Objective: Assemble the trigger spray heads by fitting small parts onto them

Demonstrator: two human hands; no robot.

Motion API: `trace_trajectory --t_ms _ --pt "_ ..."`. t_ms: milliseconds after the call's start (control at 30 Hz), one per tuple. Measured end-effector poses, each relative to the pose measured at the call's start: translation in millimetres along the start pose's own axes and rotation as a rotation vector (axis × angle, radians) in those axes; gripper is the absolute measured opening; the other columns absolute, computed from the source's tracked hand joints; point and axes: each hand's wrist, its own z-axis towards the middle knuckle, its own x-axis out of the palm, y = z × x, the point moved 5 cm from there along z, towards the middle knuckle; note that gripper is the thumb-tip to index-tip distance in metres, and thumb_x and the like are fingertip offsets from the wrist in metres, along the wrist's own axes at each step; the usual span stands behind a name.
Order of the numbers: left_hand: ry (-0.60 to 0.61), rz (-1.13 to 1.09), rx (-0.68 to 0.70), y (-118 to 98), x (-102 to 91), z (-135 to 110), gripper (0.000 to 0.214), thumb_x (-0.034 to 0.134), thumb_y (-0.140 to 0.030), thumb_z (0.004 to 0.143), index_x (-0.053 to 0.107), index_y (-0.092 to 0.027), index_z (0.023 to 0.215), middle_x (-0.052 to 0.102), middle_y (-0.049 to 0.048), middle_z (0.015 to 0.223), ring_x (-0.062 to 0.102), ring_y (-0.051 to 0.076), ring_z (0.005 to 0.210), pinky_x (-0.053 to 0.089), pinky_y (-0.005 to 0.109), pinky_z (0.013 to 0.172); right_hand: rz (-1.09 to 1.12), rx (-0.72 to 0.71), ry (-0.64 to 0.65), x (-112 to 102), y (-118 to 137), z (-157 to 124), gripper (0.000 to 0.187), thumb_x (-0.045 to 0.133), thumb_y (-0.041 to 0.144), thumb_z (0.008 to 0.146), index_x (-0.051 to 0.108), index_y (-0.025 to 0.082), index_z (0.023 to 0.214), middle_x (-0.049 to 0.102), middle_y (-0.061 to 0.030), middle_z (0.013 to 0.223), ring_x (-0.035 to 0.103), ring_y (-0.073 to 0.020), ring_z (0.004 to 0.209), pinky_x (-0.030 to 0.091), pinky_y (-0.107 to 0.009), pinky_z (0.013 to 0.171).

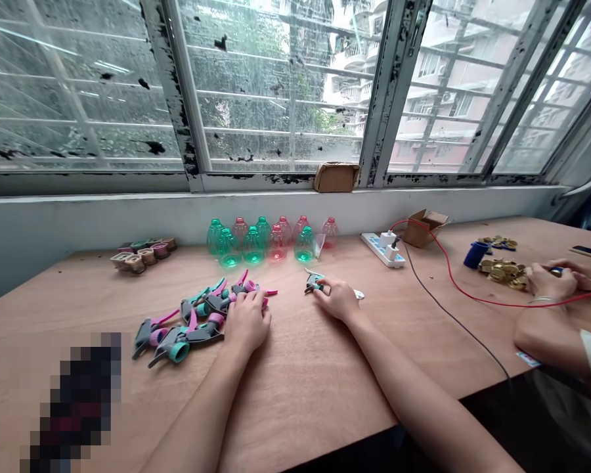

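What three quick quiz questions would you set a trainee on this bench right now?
1. Which of the camera wearer's hands rests on the spray triggers?
2. True or false: the cardboard box sits beside the power strip.
3. What two colours are the bottles?

Key: 1. The left hand. 2. True. 3. Green and pink.

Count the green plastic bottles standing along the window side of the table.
5: one green bottle at back left, another at back centre, and three in the front row, all at the far edge of the wooden table. More could be hidden behind them.
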Motion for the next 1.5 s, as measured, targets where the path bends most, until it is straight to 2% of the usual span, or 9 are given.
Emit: trace_trajectory --t_ms 133,300,567,767,1000,1133,1233,1367,1500 --pt "0.054 0.030 0.022 -0.1 6.9 -0.1 0.035 0.048 -0.018 0.079 0.058 -0.020 0.113 0.062 0.0086 0.115 0.050 0.029 0.103 0.040 0.040 0.082 0.087 -0.055 0.007 -2.4 1.1 -3.5 0.023 0.056 0.018 0.078 0.066 0.023 0.098 0.066 -0.0026 0.102 0.060 -0.0148 0.074 0.042 -0.025 0.073" --pt "0.107 0.003 0.066 -1.3 9.3 0.6 0.037 0.045 -0.012 0.081 0.058 -0.021 0.115 0.062 0.0081 0.116 0.051 0.026 0.103 0.039 0.038 0.084 0.039 -0.080 0.038 -3.1 0.4 -6.1 0.016 0.054 0.013 0.075 0.069 0.021 0.075 0.063 -0.0045 0.093 0.058 -0.0191 0.089 0.042 -0.028 0.080" --pt "0.111 -0.005 0.147 -7.0 11.2 1.3 0.038 0.038 -0.011 0.089 0.061 -0.025 0.115 0.064 0.0062 0.113 0.050 0.026 0.104 0.037 0.039 0.085 0.030 -0.156 0.143 5.0 3.3 -6.0 0.024 0.062 0.024 0.076 0.071 0.022 0.098 0.065 -0.0065 0.108 0.054 -0.0230 0.102 0.040 -0.034 0.092" --pt "0.111 0.026 0.240 -21.7 8.0 0.4 0.037 0.039 -0.017 0.092 0.059 -0.027 0.121 0.065 0.0071 0.111 0.049 0.027 0.103 0.037 0.038 0.081 0.070 -0.223 0.149 3.2 5.8 -6.3 0.034 0.061 0.026 0.077 0.068 0.022 0.110 0.062 -0.0069 0.117 0.053 -0.0227 0.108 0.039 -0.034 0.096" --pt "0.193 0.024 0.320 -31.3 8.3 -4.6 0.040 0.038 -0.012 0.090 0.055 -0.022 0.125 0.066 0.0085 0.110 0.051 0.026 0.102 0.039 0.038 0.081 -0.065 0.118 -0.092 -40.9 -53.0 5.7 0.027 0.049 0.016 0.078 0.072 0.018 0.092 0.064 -0.0081 0.100 0.053 -0.0218 0.101 0.039 -0.029 0.090" --pt "0.106 -0.054 0.333 -35.2 1.6 -3.1 0.043 0.042 -0.008 0.086 0.055 -0.023 0.124 0.066 0.0081 0.108 0.052 0.025 0.104 0.040 0.039 0.085 -0.051 0.253 0.047 -44.5 -87.9 3.7 0.026 0.050 0.016 0.075 0.074 0.018 0.088 0.065 -0.0079 0.097 0.057 -0.0201 0.095 0.040 -0.026 0.083" --pt "0.045 -0.242 0.356 -41.6 -2.4 -5.5 0.042 0.045 -0.012 0.087 0.052 -0.023 0.127 0.064 0.0077 0.115 0.054 0.023 0.105 0.043 0.036 0.089 0.002 0.311 0.122 -39.2 -104.4 -0.6 0.026 0.056 0.019 0.071 0.073 0.016 0.091 0.066 -0.0088 0.098 0.059 -0.0196 0.092 0.042 -0.024 0.074" --pt "0.132 -0.485 0.340 -50.0 5.2 -13.8 0.042 0.047 -0.016 0.087 0.052 -0.025 0.128 0.063 0.0045 0.117 0.059 0.019 0.102 0.047 0.029 0.087 0.034 0.347 0.152 -34.5 -119.5 -5.1 0.031 0.063 0.023 0.069 0.071 0.014 0.097 0.069 -0.0090 0.090 0.062 -0.0181 0.080 0.042 -0.022 0.063" --pt "0.226 -0.551 0.324 -54.1 13.1 -19.4 0.045 0.051 -0.012 0.081 0.057 -0.027 0.123 0.065 0.0027 0.115 0.060 0.019 0.102 0.047 0.029 0.088 0.073 0.373 0.194 -31.7 -129.3 -7.3 0.027 0.065 0.021 0.068 0.071 0.015 0.094 0.070 -0.0069 0.082 0.062 -0.0157 0.071 0.039 -0.020 0.055"
